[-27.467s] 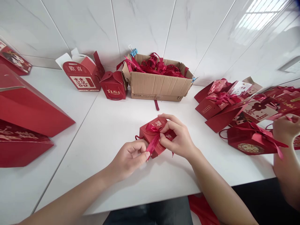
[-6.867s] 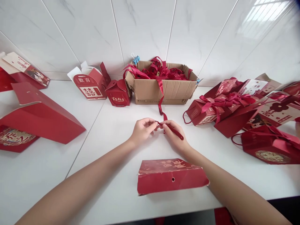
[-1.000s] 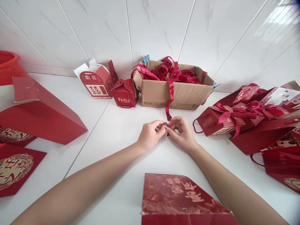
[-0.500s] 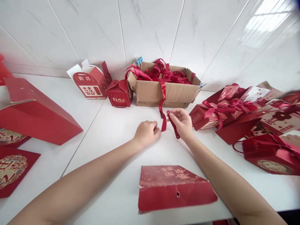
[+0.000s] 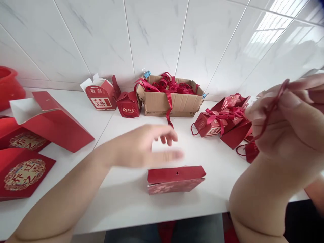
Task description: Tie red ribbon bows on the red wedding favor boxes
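My right hand (image 5: 286,118) is raised close to the camera at the right, its fingers pinched on a thin dark red ribbon (image 5: 271,109) that runs down across the hand. My left hand (image 5: 149,148) hovers over the white table (image 5: 121,199), fingers stretched out and smeared by motion, holding nothing. Just below and to the right of it lies a flat folded red paper box (image 5: 176,179) with a small hole near its top edge. A red ribbon (image 5: 169,108) hangs out of the cardboard box (image 5: 157,104) at the back.
Two small red gift boxes (image 5: 101,96) (image 5: 128,104) stand left of the cardboard box. Finished red boxes with bows (image 5: 217,121) are piled at the right. Large flat red bags (image 5: 58,126) (image 5: 22,172) lie at the left, with a red basin (image 5: 7,86) behind. Tiled wall behind.
My right hand has lifted the ribbon up close to the camera. My left hand has let go, opened and moved down toward the flat red box.
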A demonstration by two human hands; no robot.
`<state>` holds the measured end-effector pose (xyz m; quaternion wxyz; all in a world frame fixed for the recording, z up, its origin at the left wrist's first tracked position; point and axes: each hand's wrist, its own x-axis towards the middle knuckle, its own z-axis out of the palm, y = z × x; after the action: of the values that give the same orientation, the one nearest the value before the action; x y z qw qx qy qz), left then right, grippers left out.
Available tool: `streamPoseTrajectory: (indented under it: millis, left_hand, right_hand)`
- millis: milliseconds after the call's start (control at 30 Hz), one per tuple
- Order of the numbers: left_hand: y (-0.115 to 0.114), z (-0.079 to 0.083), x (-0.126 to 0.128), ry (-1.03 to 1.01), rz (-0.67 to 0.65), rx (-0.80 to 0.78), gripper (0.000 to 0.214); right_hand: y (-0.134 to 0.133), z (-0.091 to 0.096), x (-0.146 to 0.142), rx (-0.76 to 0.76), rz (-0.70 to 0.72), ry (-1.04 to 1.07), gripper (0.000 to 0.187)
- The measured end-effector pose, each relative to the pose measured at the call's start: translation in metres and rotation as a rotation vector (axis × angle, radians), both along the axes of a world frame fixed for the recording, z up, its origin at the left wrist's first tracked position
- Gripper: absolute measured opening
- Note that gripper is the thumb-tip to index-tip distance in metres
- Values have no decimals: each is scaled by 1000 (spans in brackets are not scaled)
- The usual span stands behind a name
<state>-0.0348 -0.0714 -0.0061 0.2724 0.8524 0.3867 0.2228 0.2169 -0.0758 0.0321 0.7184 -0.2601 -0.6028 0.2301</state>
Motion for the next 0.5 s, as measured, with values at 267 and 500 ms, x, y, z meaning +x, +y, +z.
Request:
streamPoseTrajectory:
  millis: [267,500]
  left_hand:
    - [-50,-35,8,-73,196,10,22]
    - [-31,-76,0,-423,174,427,40]
  right_hand:
    - [-1,-5,-5,-209,119,-222,17]
    - [13,-15,-16,-229,413,-768,13]
